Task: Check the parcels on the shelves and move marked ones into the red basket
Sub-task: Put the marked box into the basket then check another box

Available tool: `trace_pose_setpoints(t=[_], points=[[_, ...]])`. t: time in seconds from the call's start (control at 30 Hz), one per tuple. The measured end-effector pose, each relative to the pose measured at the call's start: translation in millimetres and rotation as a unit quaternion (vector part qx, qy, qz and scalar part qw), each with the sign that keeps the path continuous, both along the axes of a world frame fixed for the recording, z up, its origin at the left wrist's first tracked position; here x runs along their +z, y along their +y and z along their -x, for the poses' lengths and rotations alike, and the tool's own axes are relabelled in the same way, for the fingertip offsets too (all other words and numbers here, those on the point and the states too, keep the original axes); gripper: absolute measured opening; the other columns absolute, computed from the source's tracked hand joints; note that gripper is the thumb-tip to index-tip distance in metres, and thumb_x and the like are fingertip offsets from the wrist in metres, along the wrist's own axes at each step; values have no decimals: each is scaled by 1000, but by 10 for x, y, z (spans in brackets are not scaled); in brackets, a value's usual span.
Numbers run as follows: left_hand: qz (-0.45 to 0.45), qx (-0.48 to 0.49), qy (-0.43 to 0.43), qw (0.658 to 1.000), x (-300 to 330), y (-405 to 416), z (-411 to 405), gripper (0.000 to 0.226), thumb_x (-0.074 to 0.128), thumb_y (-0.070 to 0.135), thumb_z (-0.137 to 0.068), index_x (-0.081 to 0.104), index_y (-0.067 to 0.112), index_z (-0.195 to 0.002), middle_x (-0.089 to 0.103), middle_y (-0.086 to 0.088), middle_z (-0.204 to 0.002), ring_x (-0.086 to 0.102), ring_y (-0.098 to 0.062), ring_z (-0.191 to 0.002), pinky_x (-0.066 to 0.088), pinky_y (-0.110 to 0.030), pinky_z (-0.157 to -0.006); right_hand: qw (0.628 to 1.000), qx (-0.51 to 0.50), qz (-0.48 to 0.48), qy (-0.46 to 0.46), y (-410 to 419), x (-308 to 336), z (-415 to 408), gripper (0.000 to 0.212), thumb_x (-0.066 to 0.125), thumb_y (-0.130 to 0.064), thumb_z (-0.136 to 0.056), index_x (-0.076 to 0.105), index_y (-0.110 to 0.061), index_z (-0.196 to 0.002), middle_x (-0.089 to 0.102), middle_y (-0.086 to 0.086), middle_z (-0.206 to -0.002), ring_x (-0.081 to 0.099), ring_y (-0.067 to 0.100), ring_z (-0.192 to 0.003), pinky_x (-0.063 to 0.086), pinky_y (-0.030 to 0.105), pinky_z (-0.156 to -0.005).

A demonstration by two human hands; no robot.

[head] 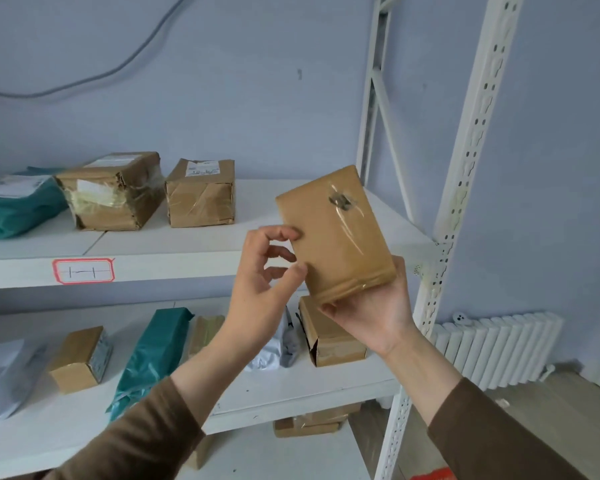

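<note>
Parcel in play: a small brown taped parcel [335, 233] is being held up in front of the upper shelf [174, 261], well clear of it, tilted so its broad face is turning toward the eyes.
Why it's up here: that looks like the check — a dark smudge under the tape near the top corner is facing the camera; whether it counts as the mark, I cannot tell.
Right hand [374, 313]: cupping the parcel's bottom end from beneath, palm up, fingers wrapping behind, forearm rising steeply.
Left hand [267, 271]: loosely curled, fingertips touching the parcel's left edge, steadying rather than carrying.
Red basket [430, 475]: only a red sliver is showing at the bottom edge, probably it.
Still waiting: other boxes and teal bags on both shelves.
</note>
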State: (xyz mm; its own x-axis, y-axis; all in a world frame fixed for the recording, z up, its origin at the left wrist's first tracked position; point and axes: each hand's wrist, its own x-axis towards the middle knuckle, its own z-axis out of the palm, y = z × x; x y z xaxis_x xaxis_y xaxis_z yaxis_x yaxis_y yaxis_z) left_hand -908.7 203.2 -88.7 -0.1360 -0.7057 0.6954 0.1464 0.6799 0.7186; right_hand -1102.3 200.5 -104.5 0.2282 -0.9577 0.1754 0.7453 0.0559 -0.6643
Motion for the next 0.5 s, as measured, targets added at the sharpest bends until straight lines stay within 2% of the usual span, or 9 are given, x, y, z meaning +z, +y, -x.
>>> trace_pose_setpoints(t=[0.1, 0.13, 0.2, 0.27, 0.3, 0.37, 0.43, 0.5], points=[[-30, -7, 22, 999, -134, 14, -53, 28, 67, 21, -85, 60, 31, -110, 58, 2, -127, 59, -13, -106, 54, -31, -88, 999, -34, -4, 23, 50, -32, -37, 78, 42, -57, -94, 42, -9, -157, 46, 23, -150, 40, 39, -133, 32, 48, -108], [-58, -8, 31, 998, -148, 4, -74, 29, 67, 26, -86, 60, 28, -113, 60, 5, -126, 60, -15, -109, 54, -30, -89, 998, -56, 4, 33, 64, -36, -61, 77, 44, -54, -94, 42, -9, -157, 48, 21, -148, 41, 37, -132, 35, 46, -106], [-115, -20, 30, 993, -184, -22, -110, 40, 65, 39, -91, 57, 27, -128, 62, 9, -133, 62, -13, -119, 54, -25, -94, 989, -120, 41, 79, 90, -47, -138, 67, 52, -48, -93, 53, -12, -149, 59, 16, -140, 50, 33, -127, 45, 43, -99], [-165, -58, 21, 984, -233, -56, -136, 53, 59, 54, -93, 52, 33, -142, 62, 12, -142, 60, -6, -129, 49, -29, -105, 953, -205, 96, 201, 130, -43, -276, 61, 60, -45, -88, 57, -23, -144, 65, 3, -137, 59, 22, -126, 49, 39, -101], [-186, -77, 17, 979, -256, -69, -142, 59, 58, 61, -92, 51, 35, -144, 63, 13, -143, 60, -5, -131, 46, -34, -110, 915, -259, 124, 284, 151, -48, -350, 62, 64, -48, -84, 55, -33, -144, 63, -6, -140, 59, 17, -129, 50, 38, -103], [-221, -103, 17, 970, -287, -61, -134, 69, 56, 69, -87, 55, 33, -145, 68, 11, -139, 63, -7, -129, 44, -42, -112, 797, -384, 169, 435, 174, -80, -456, 69, 68, -56, -79, 47, -43, -143, 49, -18, -142, 47, 7, -134, 49, 36, -105], [-253, -120, 30, 959, -278, -62, -112, 72, 58, 69, -86, 56, 29, -146, 71, 6, -137, 65, -12, -129, 47, -44, -112, 683, -467, 223, 516, 193, -106, -530, 78, 70, -52, -78, 39, -37, -148, 41, -17, -145, 34, 5, -136, 46, 40, -108], [-274, -134, 47, 951, -265, -75, -93, 76, 65, 67, -85, 54, 26, -148, 70, 2, -139, 65, -18, -131, 48, -45, -113, 602, -506, 266, 558, 225, -99, -606, 87, 72, -50, -77, 36, -26, -153, 37, -8, -154, 30, 13, -138, 43, 42, -111]])
